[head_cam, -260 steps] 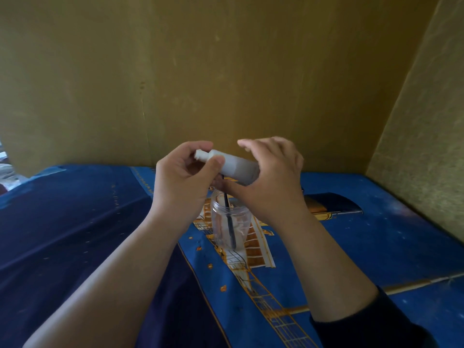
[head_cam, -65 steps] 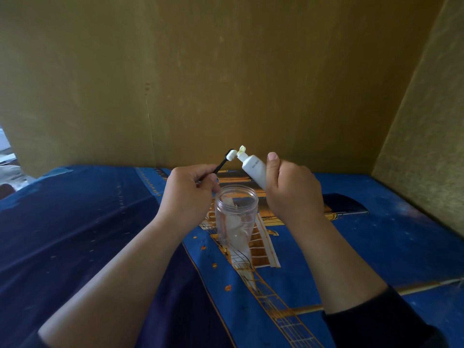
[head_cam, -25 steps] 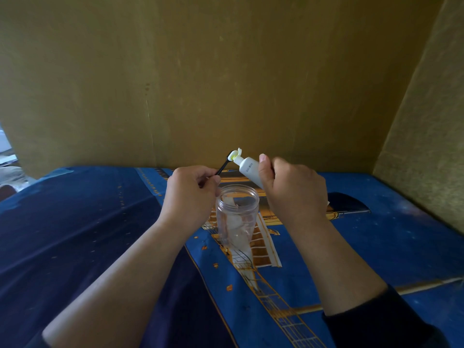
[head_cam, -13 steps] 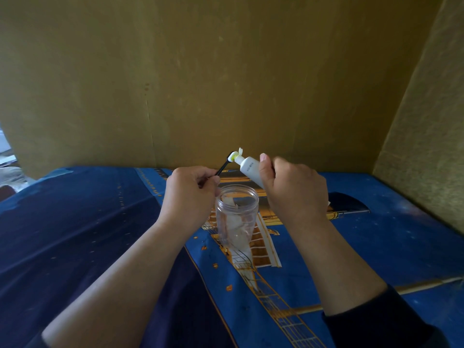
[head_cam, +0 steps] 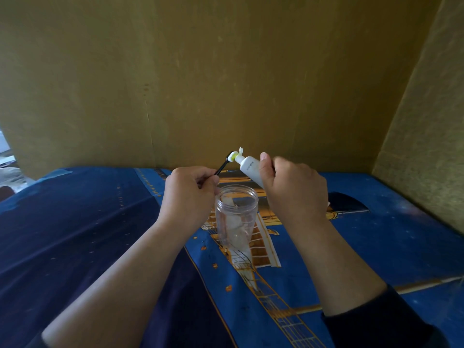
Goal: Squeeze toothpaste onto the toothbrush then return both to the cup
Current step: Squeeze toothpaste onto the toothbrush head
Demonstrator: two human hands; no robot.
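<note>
My left hand (head_cam: pixel 189 190) grips the black handle of a toothbrush (head_cam: pixel 223 165), whose white head points up and to the right. My right hand (head_cam: pixel 292 190) holds a white toothpaste tube (head_cam: pixel 249 168) tilted with its nozzle against the brush head. A blob of yellow-green paste (head_cam: pixel 234 154) sits on the bristles. Both are held above a clear plastic cup (head_cam: pixel 236 214) that stands upright on the blue cloth between my wrists. Something pale lies inside the cup.
The cup stands on a blue cloth (head_cam: pixel 376 234) with an orange and white bridge print. An olive-yellow wall (head_cam: pixel 226 71) rises just behind it and another wall (head_cam: pixel 426 146) closes the right side. Pale clutter (head_cam: pixel 7 169) shows at the far left edge.
Long ago both hands held the tube with the brush in the cup. Since then the brush came out and paste built up on it. Over the last second both hands barely moved.
</note>
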